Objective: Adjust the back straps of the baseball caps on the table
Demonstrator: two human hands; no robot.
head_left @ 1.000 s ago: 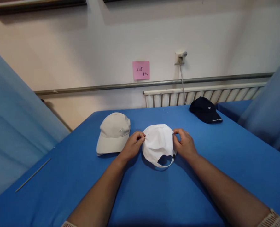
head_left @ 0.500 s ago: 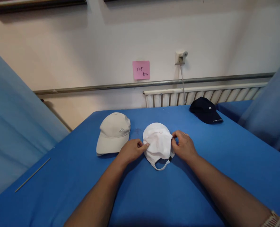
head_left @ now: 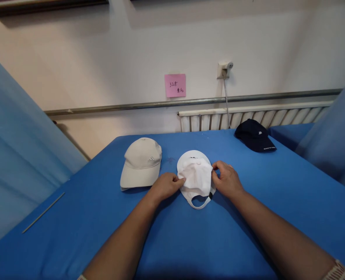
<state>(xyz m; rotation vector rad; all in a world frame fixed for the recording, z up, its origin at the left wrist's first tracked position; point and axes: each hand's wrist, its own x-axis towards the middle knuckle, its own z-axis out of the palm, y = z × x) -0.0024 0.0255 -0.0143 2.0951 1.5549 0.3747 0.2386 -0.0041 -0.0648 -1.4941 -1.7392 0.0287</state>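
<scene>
A white baseball cap (head_left: pixel 196 177) lies on the blue-covered surface, its brim pointing away from me and its strap opening facing me. The crown looks partly sunken and creased. My left hand (head_left: pixel 169 184) pinches the left side of the crown between thumb and fingers. On the opposite side, my right hand (head_left: pixel 227 178) grips the crown's edge, with its fingertips partly hidden behind the fabric. Just left of my left hand rests a beige cap (head_left: pixel 142 162), its brim toward me. A dark navy cap (head_left: pixel 254 135) sits at the far right.
Blue cloth (head_left: pixel 178 241) covers the surface. A thin stick (head_left: pixel 43 212) lies near its left edge. Behind are a white radiator (head_left: pixel 213 120), a metal rail (head_left: pixel 131 105), a pink note (head_left: pixel 175 85) and a plugged socket (head_left: pixel 223 70). Blue curtains (head_left: pixel 18 155) hang at both sides.
Both hands keep hold of the white cap. More dark marking shows at its brim, and the crown is slightly lower toward me. The view has shifted a little.
</scene>
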